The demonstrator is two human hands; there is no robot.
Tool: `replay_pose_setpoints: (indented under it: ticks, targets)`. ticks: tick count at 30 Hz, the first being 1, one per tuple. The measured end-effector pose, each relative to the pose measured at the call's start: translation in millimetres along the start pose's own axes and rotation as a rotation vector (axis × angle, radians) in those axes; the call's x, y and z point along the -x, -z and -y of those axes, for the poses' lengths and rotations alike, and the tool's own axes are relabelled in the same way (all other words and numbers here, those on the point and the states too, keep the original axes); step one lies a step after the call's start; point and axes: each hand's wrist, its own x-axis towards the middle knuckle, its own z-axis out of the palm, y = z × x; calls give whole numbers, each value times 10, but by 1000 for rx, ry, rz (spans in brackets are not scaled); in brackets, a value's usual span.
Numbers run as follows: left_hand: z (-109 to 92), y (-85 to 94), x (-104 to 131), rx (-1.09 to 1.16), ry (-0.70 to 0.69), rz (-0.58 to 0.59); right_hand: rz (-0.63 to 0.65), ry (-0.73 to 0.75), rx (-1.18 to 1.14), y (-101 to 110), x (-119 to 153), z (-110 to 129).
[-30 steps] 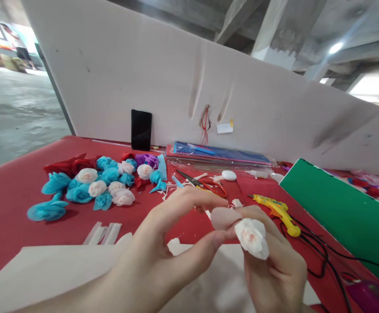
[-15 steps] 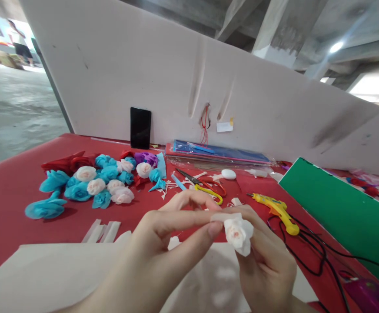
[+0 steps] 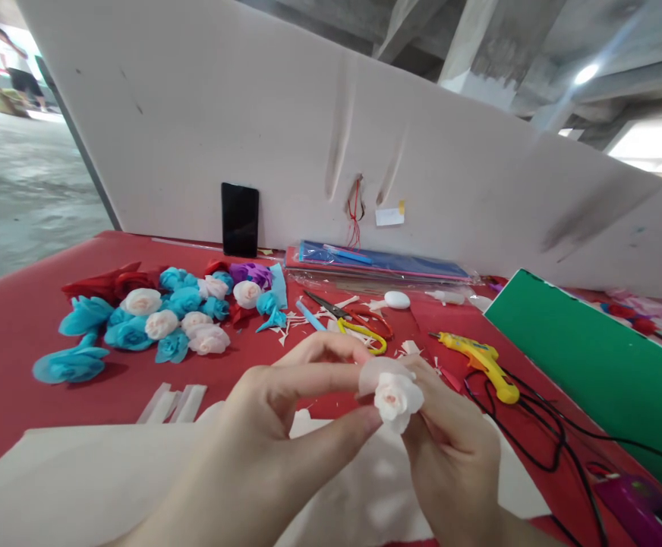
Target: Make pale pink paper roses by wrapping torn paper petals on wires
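A white paper flower (image 3: 396, 400) with a faint pink centre faces me between both hands. My left hand (image 3: 308, 414) pinches a pale petal at the flower's left side, thumb below and fingers above. Closed around the flower's base from the right is my right hand (image 3: 456, 441); its fingertips are partly hidden behind the petals. Beneath the hands lies a large white paper sheet (image 3: 108, 471). Just beyond them are scissors (image 3: 359, 330) with red and yellow handles, among paper scraps.
Several blue, white, red and purple paper flowers (image 3: 160, 325) lie at the left. A yellow glue gun (image 3: 479, 357) with black cables is at right, beside a green board (image 3: 593, 372). A black phone (image 3: 240, 220) leans on the white partition (image 3: 194, 99). Paper strips (image 3: 174, 403) lie at left.
The flower and my right hand have shifted left, closer to my left fingers. A pale petal now stands up behind the flower, at my left fingertips. The view has shifted slightly.
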Motion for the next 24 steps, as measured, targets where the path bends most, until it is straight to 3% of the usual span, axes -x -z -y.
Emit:
replay_pose_setpoints:
  ticks: [9, 17, 24]
  targets:
    - [-5, 18, -20, 111, 114, -58, 7, -215, -36, -8, -23, 88]
    - [16, 45, -72, 49, 146, -68, -65, -452, -370, -25, 0, 102]
    - [85, 90, -56, 51, 215, 11, 8, -546, -383, -11, -33, 160]
